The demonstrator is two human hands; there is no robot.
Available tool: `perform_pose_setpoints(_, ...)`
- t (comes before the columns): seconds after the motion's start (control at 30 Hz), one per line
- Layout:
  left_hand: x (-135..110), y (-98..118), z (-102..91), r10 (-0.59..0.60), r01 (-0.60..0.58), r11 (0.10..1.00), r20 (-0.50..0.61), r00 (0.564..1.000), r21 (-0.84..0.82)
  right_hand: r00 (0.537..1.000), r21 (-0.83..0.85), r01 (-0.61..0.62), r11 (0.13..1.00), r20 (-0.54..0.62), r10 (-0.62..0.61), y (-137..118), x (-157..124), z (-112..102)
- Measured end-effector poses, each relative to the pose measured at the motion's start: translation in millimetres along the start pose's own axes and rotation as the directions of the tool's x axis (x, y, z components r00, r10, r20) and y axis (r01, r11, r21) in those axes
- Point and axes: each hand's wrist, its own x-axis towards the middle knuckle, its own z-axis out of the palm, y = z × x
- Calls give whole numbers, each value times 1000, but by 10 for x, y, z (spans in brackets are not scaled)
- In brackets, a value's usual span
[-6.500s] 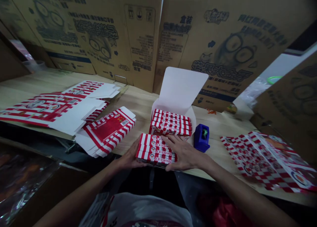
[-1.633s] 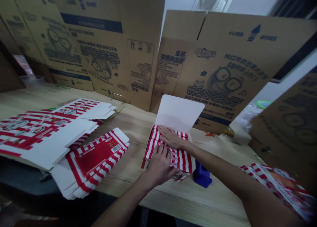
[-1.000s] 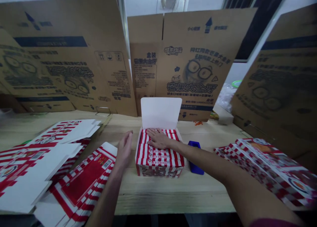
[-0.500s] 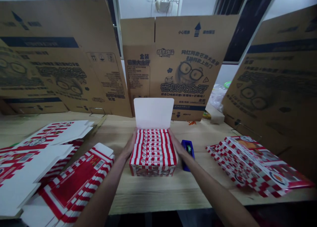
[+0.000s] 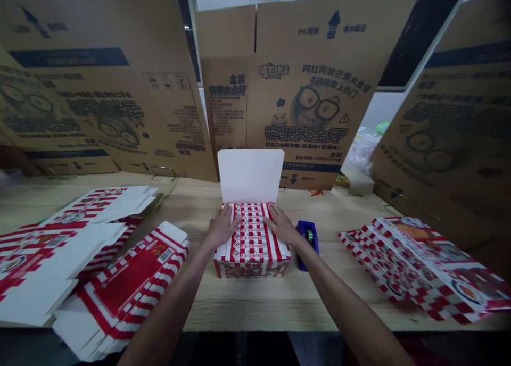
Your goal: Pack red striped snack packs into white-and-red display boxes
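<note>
In the middle of the table stands a red-and-white display box, its white lid raised at the back. A row of small striped packets fills it. My left hand lies over the left side of the packets, fingers stretched forward and thumb apart. On the right side, my right hand rests in the same way, its fingers spread on the packets. A blue tape dispenser stands close to the right of the box, partly behind my right forearm.
Flat striped cartons and white-backed carton sheets lie at the left, some over the front edge. Checkered cartons are stacked at the right. Upright cardboard panels stand along the back, with wire stands at their base.
Both hands have moved from the outer sides of the box up onto the packets on top. The view has shifted slightly; the lid stays raised.
</note>
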Motion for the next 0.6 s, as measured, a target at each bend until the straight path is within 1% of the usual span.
perform_pose_setpoints(0.03, -7, 1, 14, -9, 9, 1000, -16, 1000, -29, 1000, 50, 8, 999, -5, -8, 32, 16, 21)
perform_pose_setpoints(0.1, -11, -18, 36, -34, 28, 994, -55, 998, -105, 998, 170, 34, 985, -52, -26, 99, 42, 59)
perform_pose_setpoints(0.17, 6, -62, 48, -50, 31, 981, -95, 994, -192, 990, 302, 83, 950, -131, -45, 155, 50, 89)
perform_pose_setpoints(0.23, 48, -124, 52, -50, 10, 962, -138, 989, -274, 972, 409, 144, 901, -230, -52, 191, 46, 111)
perform_pose_setpoints(0.3, 106, -194, 55, -57, -13, 935, -186, 981, -356, 950, 461, 173, 870, -310, -24, 213, 47, 128)
perform_pose_setpoints(0.37, 164, -262, 56, -81, -23, 905, -224, 971, -424, 935, 475, 152, 867, -353, 30, 232, 67, 135)
perform_pose_setpoints(0.5, 260, -342, 11, -130, -29, 859, -271, 954, -512, 917, 467, 77, 881, -381, 121, 279, 170, 63)
perform_pose_setpoints(0.53, 281, -341, -11, -129, -35, 848, -271, 954, -528, 924, 469, 74, 880, -365, 117, 287, 202, 22)
perform_pose_setpoints(0.6, 320, -311, -55, -103, -57, 828, -251, 962, -558, 958, 473, 109, 874, -285, 35, 289, 259, -74)
